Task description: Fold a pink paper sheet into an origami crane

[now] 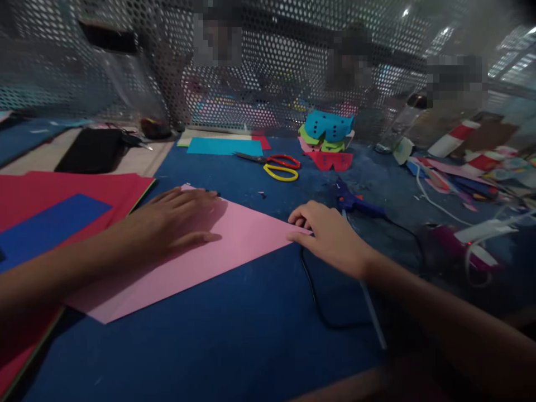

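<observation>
A pink sheet of paper, folded to a point on its right side, lies on the blue table. My left hand rests flat on its upper left part, fingers stretched out. At the sheet's right tip, my right hand pinches the corner between thumb and fingers. Just beyond the right hand lies a blue glue gun with a black cord. Scissors with one red and one yellow handle lie past the paper.
Red sheets with a blue strip on top lie at left, near a black pouch. Cut paper masks are stacked by the perforated metal screen. A glue stick, cables and paper scraps lie at right.
</observation>
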Available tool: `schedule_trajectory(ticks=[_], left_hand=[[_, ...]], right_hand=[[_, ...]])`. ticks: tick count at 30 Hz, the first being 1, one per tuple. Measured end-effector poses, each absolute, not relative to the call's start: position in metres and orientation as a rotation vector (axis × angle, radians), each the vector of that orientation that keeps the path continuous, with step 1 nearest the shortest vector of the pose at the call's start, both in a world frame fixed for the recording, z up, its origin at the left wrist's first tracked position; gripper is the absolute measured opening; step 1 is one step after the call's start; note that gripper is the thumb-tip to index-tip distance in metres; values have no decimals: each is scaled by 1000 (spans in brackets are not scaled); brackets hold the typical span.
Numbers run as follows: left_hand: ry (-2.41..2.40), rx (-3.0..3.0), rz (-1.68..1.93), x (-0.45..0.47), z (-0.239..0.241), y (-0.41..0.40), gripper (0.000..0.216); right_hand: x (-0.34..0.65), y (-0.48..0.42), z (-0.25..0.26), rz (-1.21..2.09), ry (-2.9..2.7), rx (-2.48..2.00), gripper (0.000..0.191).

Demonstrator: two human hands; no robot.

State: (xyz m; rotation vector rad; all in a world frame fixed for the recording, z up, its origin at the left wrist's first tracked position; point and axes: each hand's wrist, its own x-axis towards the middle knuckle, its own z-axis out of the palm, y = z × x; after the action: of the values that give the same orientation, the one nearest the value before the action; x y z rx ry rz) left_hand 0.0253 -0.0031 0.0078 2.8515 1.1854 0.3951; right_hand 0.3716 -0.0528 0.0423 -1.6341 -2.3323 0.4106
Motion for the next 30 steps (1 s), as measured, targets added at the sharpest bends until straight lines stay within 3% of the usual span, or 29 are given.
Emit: schedule_trajectory(ticks=[11,17,22,26,30], left_hand=[[1200,2878,282,29,19,-3,74],[1250,2820,184,35,28,-7,68],[1297,2780,389,39,36,1,67],[1249,2737,560,49,68,3,69],[1408,2543,656,60,107,-1,49]], right_hand=[[373,-45,41,682,-2210,-1626,11],[376,-41,37,659,-2175,-1579,12],[372,-45,49,619,-2121,-1469,13],[370,-42,73,543,-2038,-1254,11],[369,-31,100,413,-2038,-1087,9]])
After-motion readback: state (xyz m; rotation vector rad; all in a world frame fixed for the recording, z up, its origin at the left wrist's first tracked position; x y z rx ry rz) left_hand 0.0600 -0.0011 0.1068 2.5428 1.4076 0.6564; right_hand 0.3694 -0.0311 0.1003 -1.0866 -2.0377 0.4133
